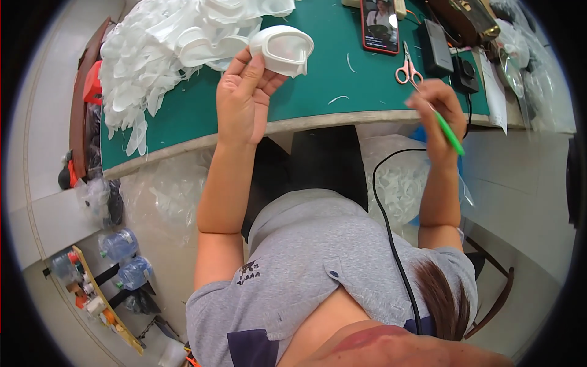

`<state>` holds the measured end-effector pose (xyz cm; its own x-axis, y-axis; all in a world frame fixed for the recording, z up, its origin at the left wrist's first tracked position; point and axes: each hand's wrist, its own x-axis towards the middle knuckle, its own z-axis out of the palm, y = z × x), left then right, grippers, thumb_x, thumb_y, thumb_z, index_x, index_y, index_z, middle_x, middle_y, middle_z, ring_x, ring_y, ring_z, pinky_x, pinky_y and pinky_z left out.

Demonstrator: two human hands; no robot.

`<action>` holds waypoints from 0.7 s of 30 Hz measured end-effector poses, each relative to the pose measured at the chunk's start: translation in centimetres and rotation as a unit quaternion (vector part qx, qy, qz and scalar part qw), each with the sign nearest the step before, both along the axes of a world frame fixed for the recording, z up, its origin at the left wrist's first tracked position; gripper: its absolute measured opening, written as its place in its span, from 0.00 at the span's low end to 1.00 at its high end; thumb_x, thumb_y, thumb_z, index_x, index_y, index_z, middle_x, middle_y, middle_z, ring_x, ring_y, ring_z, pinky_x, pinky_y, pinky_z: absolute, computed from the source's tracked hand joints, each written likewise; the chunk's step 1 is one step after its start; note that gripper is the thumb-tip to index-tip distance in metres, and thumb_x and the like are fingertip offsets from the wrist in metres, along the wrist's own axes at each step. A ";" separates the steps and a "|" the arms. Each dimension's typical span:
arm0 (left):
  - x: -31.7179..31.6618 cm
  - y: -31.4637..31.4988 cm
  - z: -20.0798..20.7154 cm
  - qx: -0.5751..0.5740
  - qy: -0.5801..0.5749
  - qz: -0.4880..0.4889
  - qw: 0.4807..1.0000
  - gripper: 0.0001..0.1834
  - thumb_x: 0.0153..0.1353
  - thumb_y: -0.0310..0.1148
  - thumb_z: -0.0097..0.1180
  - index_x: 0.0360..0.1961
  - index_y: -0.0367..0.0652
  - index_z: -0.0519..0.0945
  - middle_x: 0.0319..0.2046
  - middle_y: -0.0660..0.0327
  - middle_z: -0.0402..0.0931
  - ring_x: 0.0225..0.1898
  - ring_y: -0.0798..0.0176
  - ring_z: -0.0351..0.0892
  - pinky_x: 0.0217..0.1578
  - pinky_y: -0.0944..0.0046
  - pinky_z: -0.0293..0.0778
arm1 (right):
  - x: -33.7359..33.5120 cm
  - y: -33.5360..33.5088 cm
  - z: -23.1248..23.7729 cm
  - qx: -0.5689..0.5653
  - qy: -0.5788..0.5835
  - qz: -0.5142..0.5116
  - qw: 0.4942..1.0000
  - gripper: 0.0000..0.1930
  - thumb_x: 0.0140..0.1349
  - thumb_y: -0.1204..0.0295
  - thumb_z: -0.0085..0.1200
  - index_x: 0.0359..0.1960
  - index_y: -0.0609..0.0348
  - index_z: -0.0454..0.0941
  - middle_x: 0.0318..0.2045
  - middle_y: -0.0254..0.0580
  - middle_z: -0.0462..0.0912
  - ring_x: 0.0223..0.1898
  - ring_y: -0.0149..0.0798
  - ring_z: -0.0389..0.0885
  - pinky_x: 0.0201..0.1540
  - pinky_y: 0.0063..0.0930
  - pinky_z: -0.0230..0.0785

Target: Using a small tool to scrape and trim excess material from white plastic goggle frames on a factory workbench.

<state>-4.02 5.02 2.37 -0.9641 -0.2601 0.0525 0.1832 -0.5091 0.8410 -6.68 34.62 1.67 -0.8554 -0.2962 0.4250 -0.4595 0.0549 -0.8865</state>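
Note:
My left hand (pixel 243 98) pinches a white moulded plastic piece (pixel 285 51), thumb in front and fingers behind. The piece is rounded, with an oval opening facing me, and is held up over the green tabletop (pixel 330 85). Off to the right, my right hand (pixel 439 113) is closed around a slim tool with a bright green handle (pixel 450 134). Its handle points down toward me, and its tip is too blurred to make out. The two hands are well apart. Just beyond my right hand lie pink-handled scissors (pixel 408 72).
A big heap of thin white plastic pieces (pixel 140 64) covers the table's left side. A phone (pixel 380 27) and black power adapters (pixel 435 49) sit at the far right. White shavings (pixel 338 98) dot the tabletop. A black cable (pixel 382 202) hangs down past my right side.

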 end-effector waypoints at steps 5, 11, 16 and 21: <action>1.9 0.3 -0.5 0.073 -0.032 -0.032 0.996 0.15 0.67 0.30 0.50 0.53 0.35 0.70 0.46 0.54 0.77 0.47 0.60 0.79 0.50 0.59 0.77 | -1.1 -8.9 1.6 -0.080 0.025 0.088 0.993 0.04 0.65 0.79 0.51 0.39 0.66 0.75 0.38 0.45 0.79 0.36 0.31 0.79 0.42 0.21 0.72; 3.0 0.9 -1.2 0.106 -0.024 -0.031 0.994 0.16 0.65 0.28 0.51 0.52 0.37 0.69 0.47 0.54 0.76 0.49 0.59 0.77 0.51 0.57 0.76 | -1.1 -12.6 1.1 -0.041 0.120 0.126 0.984 0.06 0.59 0.82 0.56 0.38 0.65 0.76 0.36 0.44 0.81 0.39 0.35 0.81 0.42 0.24 0.74; 3.3 1.2 -1.6 0.094 -0.001 -0.008 0.996 0.14 0.65 0.28 0.52 0.51 0.38 0.68 0.47 0.56 0.75 0.49 0.60 0.77 0.51 0.57 0.77 | -0.7 -12.8 0.6 -0.037 0.195 0.106 0.974 0.07 0.56 0.82 0.59 0.37 0.63 0.77 0.35 0.44 0.82 0.37 0.36 0.81 0.40 0.24 0.73; 3.4 1.5 -1.6 0.068 0.016 0.002 0.998 0.13 0.65 0.28 0.52 0.50 0.39 0.69 0.46 0.58 0.76 0.48 0.62 0.77 0.50 0.57 0.77 | -0.9 -12.8 0.4 -0.028 0.229 0.105 0.967 0.08 0.55 0.82 0.60 0.37 0.62 0.78 0.34 0.44 0.83 0.35 0.38 0.80 0.36 0.25 0.73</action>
<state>-0.63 6.57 0.78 -0.9613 -0.2713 0.0474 0.2115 -0.6171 0.7580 -7.54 21.86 2.05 -0.4974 -0.4092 0.7650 -0.8001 -0.1244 -0.5868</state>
